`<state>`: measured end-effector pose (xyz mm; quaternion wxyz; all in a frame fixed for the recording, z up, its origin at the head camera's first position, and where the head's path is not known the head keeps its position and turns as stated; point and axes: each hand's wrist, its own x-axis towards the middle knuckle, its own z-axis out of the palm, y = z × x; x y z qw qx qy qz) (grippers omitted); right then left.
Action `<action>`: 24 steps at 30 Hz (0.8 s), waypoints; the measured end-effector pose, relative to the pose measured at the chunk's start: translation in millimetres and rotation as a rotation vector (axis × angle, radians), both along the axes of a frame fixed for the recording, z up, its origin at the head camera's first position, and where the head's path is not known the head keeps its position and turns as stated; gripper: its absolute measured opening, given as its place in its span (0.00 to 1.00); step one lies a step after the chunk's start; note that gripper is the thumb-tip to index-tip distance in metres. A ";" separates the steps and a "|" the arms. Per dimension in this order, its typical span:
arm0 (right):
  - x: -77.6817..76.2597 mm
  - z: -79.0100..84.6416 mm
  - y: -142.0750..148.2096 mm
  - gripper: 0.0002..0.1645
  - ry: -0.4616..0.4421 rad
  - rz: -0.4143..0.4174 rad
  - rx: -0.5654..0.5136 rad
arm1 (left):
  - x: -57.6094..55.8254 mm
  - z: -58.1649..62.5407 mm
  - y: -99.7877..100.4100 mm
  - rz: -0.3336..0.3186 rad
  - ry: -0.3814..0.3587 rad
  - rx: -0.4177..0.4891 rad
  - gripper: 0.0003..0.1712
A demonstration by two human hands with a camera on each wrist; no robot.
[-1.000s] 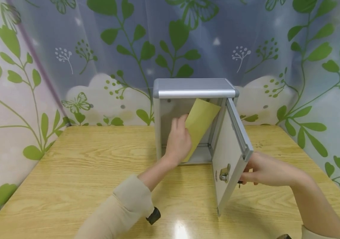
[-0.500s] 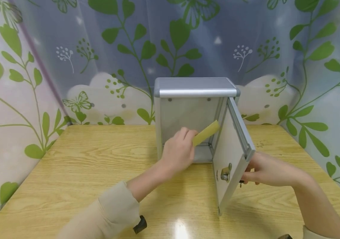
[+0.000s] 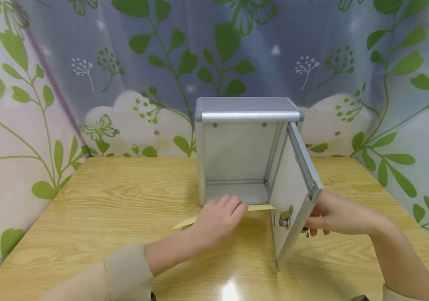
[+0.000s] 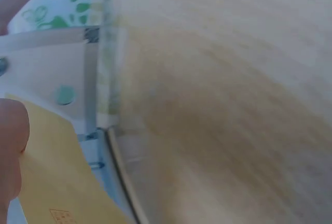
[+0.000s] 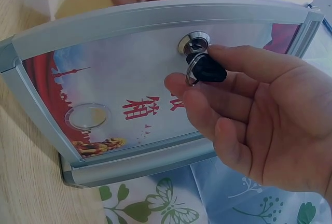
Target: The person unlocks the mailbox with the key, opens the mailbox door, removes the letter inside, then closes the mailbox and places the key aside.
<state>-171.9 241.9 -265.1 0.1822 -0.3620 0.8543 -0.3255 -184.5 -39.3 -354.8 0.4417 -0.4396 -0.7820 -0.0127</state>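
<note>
My left hand (image 3: 218,219) grips a yellow-brown paper envelope (image 4: 57,167) in front of the box's opening. The envelope lies nearly edge-on in the head view, partly hidden by the hand; the left wrist view shows a small red print on it. A silver-framed metal box (image 3: 250,108) stands with its door (image 3: 293,179) swung open, its inside bare. At the door's outer face, my right hand (image 5: 259,110) holds a black-headed key (image 5: 209,68) between thumb and fingers. The key sits at the round lock (image 5: 193,42), with a metal ring hanging from it.
The wooden table (image 3: 124,192) spreads around the box. Behind it hangs a leaf-patterned curtain (image 3: 154,79). The open door juts toward the person, between the two hands, with a metal lock cam (image 3: 285,219) on its inner face. Red characters mark its outer panel (image 5: 114,84).
My left hand has drawn the envelope out of the box, down and toward the person, tipping it nearly flat. The right hand stays at the door's key.
</note>
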 end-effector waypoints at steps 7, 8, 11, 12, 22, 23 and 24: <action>-0.6 -1.4 -0.4 0.05 -0.019 0.021 -0.026 | 13.9 -19.6 -2.3 0.066 -0.063 -0.229 0.15; -0.5 -1.7 -0.3 0.05 -0.016 0.023 -0.030 | 15.9 -21.1 -2.0 0.086 -0.085 -0.272 0.14; 0.0 -2.0 0.3 0.05 -0.018 0.023 -0.030 | 21.1 -24.8 -0.1 0.148 -0.161 -0.398 0.15; 0.1 -2.1 0.5 0.04 -0.020 0.023 -0.029 | 22.5 -25.7 0.7 0.165 -0.189 -0.433 0.16; 1.1 -0.1 0.0 0.06 -0.029 0.007 -0.003 | 28.0 -36.6 2.4 0.181 -0.380 -0.566 0.12; 1.2 0.1 0.0 0.06 -0.028 0.006 -0.003 | 28.0 -37.7 2.3 0.179 -0.395 -0.563 0.11; 1.3 0.2 0.1 0.06 -0.025 0.006 -0.002 | 27.8 -38.7 2.3 0.178 -0.406 -0.561 0.10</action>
